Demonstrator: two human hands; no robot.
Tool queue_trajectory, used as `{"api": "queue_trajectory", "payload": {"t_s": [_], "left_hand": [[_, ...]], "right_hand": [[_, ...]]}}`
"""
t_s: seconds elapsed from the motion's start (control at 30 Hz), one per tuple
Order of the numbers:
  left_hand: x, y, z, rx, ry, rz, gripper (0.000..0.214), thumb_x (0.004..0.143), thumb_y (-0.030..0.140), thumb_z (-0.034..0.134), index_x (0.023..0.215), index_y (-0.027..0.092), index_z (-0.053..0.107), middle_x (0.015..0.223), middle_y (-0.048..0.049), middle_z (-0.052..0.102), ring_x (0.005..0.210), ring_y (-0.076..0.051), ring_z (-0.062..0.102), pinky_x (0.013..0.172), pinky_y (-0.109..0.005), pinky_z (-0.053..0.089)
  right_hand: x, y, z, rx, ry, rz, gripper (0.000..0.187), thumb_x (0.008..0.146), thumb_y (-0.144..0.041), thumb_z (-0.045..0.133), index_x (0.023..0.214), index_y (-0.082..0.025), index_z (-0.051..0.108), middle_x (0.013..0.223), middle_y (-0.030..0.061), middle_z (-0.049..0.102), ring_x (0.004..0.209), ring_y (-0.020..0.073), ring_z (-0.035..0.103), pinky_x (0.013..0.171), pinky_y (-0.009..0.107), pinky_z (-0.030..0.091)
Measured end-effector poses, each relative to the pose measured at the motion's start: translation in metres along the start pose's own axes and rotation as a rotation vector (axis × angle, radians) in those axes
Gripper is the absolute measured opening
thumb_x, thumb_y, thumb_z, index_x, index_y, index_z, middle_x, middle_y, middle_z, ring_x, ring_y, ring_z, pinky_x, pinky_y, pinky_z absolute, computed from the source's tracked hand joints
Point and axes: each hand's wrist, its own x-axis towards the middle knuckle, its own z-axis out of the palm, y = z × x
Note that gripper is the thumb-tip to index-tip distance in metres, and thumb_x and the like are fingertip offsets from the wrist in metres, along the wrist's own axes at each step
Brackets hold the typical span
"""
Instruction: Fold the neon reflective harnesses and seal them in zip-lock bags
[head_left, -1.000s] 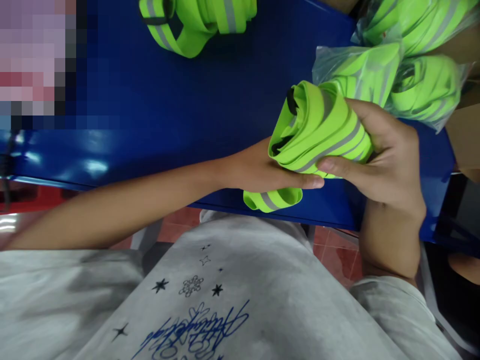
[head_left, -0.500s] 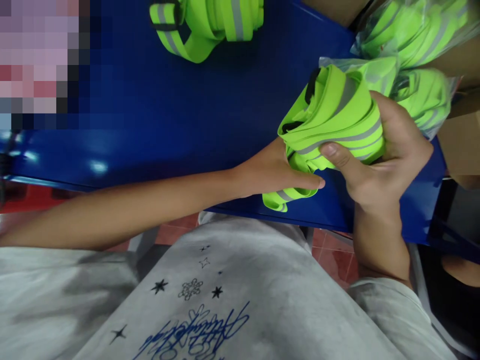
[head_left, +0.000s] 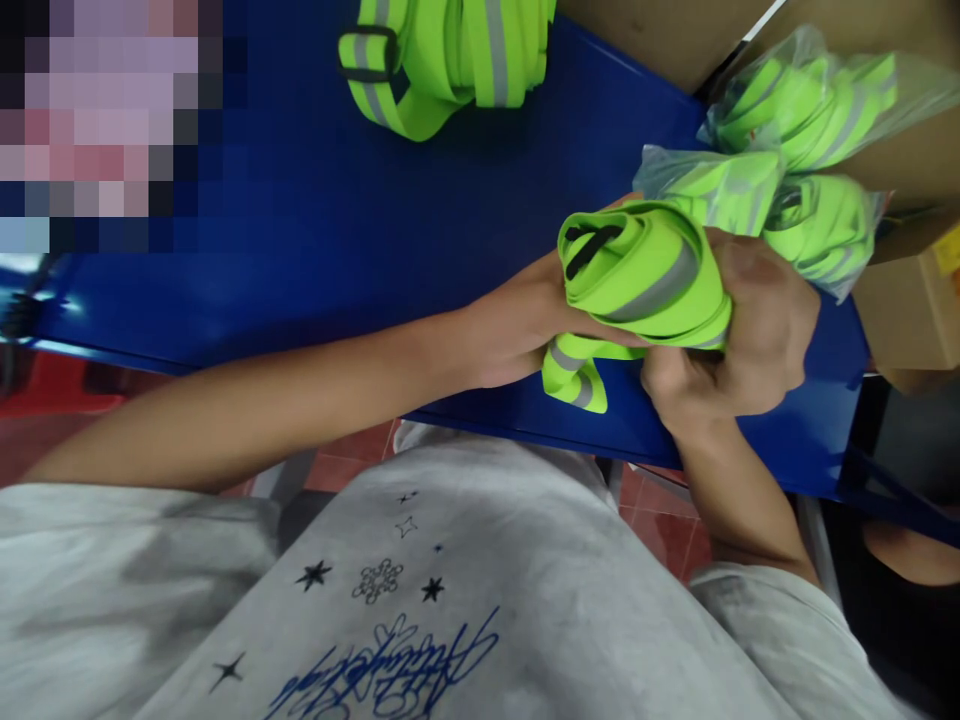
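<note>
Between my two hands is a rolled neon-yellow reflective belt (head_left: 652,270) with grey stripes and black buckle parts showing at its upper left. My left hand (head_left: 532,315) is closed round it from the left and below, with most of its fingers hidden behind the roll. My right hand (head_left: 757,320) grips the roll's right side with fingers curled. A loose striped end of the belt dangles below my left hand. The held roll is above the blue table (head_left: 337,240), close to its near edge.
Another bundle of reflective belt (head_left: 465,60) with a black buckle lies at the table's far side. Several belts in clear plastic bags (head_left: 817,235) are at the right. Cardboard boxes (head_left: 911,310) stand beyond the right edge. A pixelated patch covers the upper left.
My right hand has moved left and curled further around the roll, its thumb no longer lying across the front. The roll has turned and shifted slightly down and left.
</note>
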Motion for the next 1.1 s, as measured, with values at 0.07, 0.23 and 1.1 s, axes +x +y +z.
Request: {"api": "queue_trajectory", "payload": {"t_s": [0.07,0.23,1.1], "left_hand": [[-0.002,0.000,-0.001,0.010,-0.155,0.039,0.057,0.061,0.005,0.089,0.111,0.025,0.070,0.116,0.0023,0.075,0.137,-0.028,0.063,0.117,-0.040,0.053],[-0.001,-0.007,0.000,0.042,-0.143,0.150,0.049,0.075,0.024,0.088,0.117,0.028,0.064,0.122,0.0032,0.072,0.134,-0.023,0.064,0.117,-0.035,0.051],[0.016,0.021,-0.024,0.535,-0.334,0.271,0.078,0.053,0.037,0.097,0.121,0.022,0.064,0.131,-0.0115,0.067,0.127,-0.030,0.065,0.109,-0.041,0.053]], "right_hand": [[-0.003,0.006,-0.001,0.023,-0.044,0.084,0.048,0.100,-0.065,0.056,0.132,-0.032,0.070,0.134,0.0047,0.068,0.152,0.0376,0.049,0.120,0.056,0.051],[0.004,0.000,-0.001,0.099,-0.086,0.033,0.038,0.101,-0.050,0.062,0.137,-0.042,0.067,0.135,0.0012,0.068,0.150,0.0330,0.052,0.127,0.056,0.045],[0.010,-0.008,-0.005,0.374,0.233,-0.215,0.019,0.076,-0.036,0.086,0.093,-0.038,0.078,0.116,0.0021,0.057,0.110,0.0255,0.065,0.107,0.047,0.057]]}}
